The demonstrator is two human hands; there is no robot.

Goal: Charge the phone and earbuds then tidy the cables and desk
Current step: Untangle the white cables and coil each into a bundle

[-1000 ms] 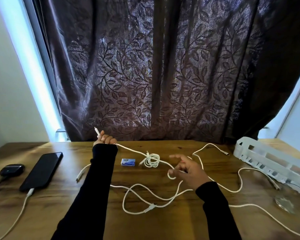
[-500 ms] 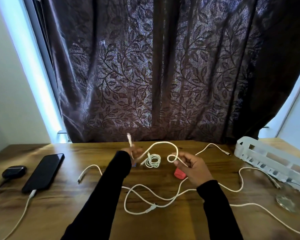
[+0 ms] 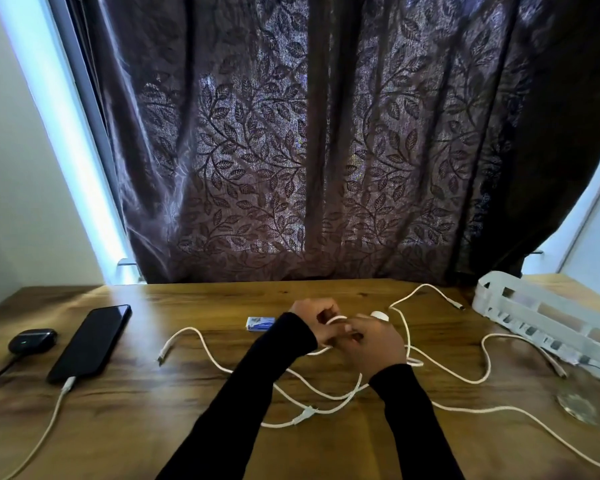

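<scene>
Cable (image 3: 333,320) loops between both hands at mid-desk, left hand (image 3: 314,318) and right hand (image 3: 371,341) touching and curled round it, while its slack trails toward the person, nearer the right.

The two hands, the left hand (image 3: 314,320) and the right hand (image 3: 371,341), meet over the middle of the desk (image 3: 125,427), and white cable (image 3: 326,396) loops lie all around them, so a hand there would bump into cord. The near left part of the desk is bare wood, with only the phone's thin cord (image 3: 45,431) running across it. Far left, the phone (image 3: 90,341) and the earbuds case (image 3: 32,340) sit just beside each other and fill that corner. A small blue box (image 3: 260,323) lies just left of the hands. On the right, the white tray (image 3: 548,323) blocks the back edge, and a clear round thing (image 3: 577,407) sits in front of it. The curtain (image 3: 309,150) closes off the back.
</scene>
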